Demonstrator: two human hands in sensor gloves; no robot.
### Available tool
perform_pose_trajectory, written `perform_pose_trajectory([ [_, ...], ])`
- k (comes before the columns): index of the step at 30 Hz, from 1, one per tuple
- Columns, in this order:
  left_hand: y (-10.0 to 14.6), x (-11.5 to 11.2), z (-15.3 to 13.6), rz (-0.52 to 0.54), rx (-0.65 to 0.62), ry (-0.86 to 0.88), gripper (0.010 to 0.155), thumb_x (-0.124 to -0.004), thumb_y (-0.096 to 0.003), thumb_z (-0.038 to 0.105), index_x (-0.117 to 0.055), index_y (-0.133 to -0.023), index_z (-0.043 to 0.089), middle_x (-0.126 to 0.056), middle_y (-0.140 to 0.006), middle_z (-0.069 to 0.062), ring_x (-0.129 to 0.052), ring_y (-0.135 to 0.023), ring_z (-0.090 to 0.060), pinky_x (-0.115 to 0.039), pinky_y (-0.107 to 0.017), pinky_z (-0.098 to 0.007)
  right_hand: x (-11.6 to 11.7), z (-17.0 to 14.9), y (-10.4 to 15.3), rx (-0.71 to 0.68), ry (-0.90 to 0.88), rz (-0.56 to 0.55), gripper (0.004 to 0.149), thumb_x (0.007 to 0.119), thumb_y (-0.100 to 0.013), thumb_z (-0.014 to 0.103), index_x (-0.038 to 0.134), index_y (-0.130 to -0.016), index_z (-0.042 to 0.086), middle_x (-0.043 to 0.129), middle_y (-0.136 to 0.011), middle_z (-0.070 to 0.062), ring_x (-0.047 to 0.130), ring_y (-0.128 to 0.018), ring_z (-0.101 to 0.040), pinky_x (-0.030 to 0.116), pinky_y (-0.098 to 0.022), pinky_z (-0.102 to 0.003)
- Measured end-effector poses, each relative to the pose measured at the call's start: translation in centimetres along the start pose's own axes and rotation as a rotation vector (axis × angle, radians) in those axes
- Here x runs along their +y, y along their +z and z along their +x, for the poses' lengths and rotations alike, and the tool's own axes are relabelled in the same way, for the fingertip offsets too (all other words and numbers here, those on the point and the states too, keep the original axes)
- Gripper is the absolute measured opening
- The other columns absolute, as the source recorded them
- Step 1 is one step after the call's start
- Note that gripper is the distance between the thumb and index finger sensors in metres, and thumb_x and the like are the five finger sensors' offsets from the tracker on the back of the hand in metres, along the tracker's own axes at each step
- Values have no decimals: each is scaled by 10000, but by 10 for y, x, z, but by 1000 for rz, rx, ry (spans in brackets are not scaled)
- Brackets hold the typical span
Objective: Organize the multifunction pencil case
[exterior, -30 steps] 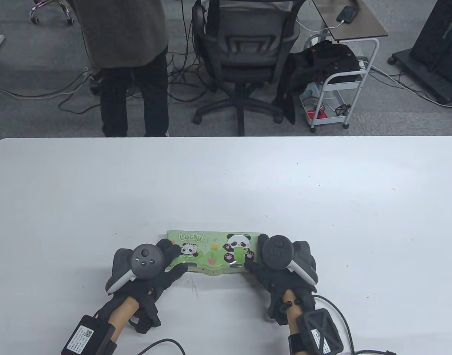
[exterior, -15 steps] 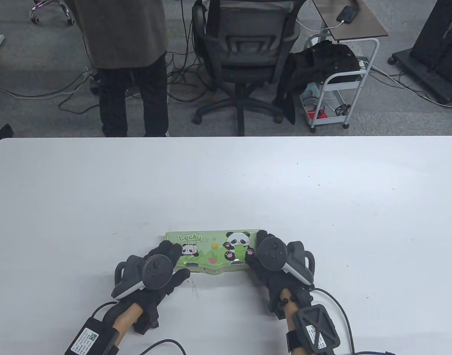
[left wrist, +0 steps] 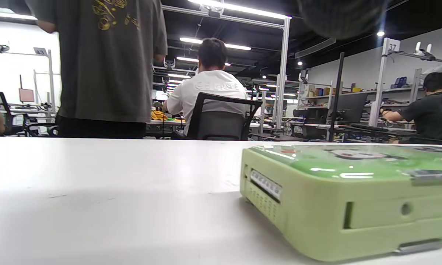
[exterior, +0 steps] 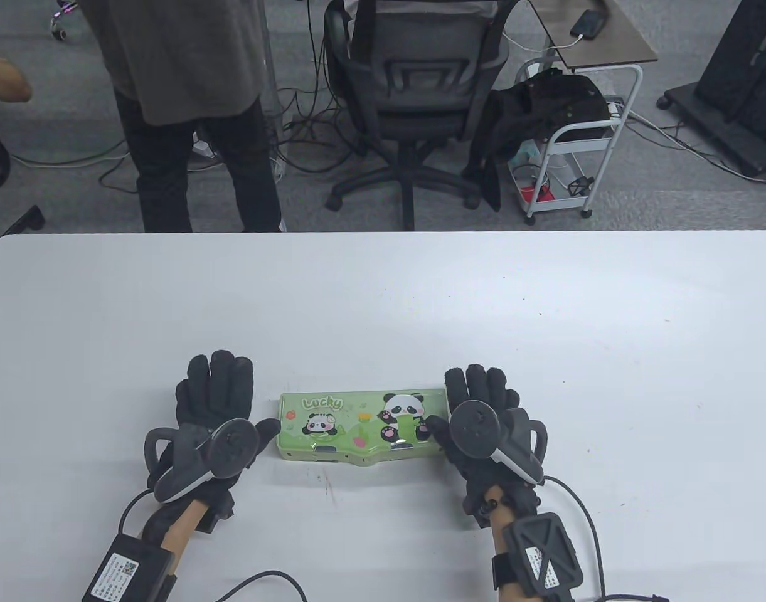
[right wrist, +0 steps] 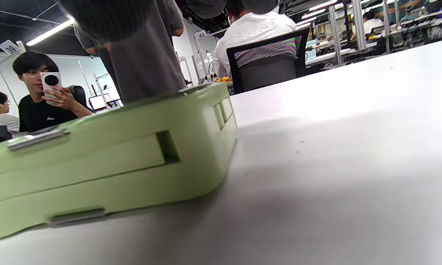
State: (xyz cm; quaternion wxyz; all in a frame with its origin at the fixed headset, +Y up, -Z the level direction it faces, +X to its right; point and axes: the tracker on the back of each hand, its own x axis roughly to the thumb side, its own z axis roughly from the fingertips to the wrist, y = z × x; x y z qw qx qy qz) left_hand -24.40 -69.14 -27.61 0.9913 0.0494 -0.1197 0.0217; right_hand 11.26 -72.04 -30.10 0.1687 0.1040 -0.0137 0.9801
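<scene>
Pencil case (exterior: 364, 426) lies between two flat, open-fingered hands.

The green panda-print pencil case (exterior: 362, 427) lies closed and flat, lengthwise, near the table's front edge.

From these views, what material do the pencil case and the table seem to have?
Pencil case: probably hard moulded plastic, matte green sides with crisp slots, under a glossy printed lid that shows light reflections. Table: smooth white top with a soft sheen, perhaps laminate or plastic; uncertain.
</scene>
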Motion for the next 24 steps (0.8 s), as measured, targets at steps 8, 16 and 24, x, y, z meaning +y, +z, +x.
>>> perform_pose_trajectory([
  [8, 3, -5, 9, 10, -51, -23, 924, -635, -501, 558, -160, -1144, 94, -217, -1222, -291, -266, -1083, -623, -377, -718, -757, -4, 5, 3, -29, -12, -21, 829, 633, -506, 489, 335, -1130, 31, 270, -1114, -356, 269, -982, -647, 363, -671, -756],
  [16, 5, -8, 4, -2, -54, -8, 916, -635, -503, 554, -178, -1146, 89, -235, -1219, -299, -287, -1081, -622, -393, -714, -756, -15, 3, 9, -1, 13, -68, 837, 631, -506, 491, 325, -1130, 25, 264, -1110, -367, 259, -975, -657, 355, -669, -759],
  [24, 3, -13, 7, -31, -80, 12, 916, -634, -504, 554, -179, -1146, 87, -241, -1220, -300, -295, -1082, -622, -396, -713, -757, -22, -4, 13, 44, 6, -96, 839, 632, -507, 490, 324, -1130, 21, 266, -1109, -371, 264, -975, -661, 358, -669, -760],
])
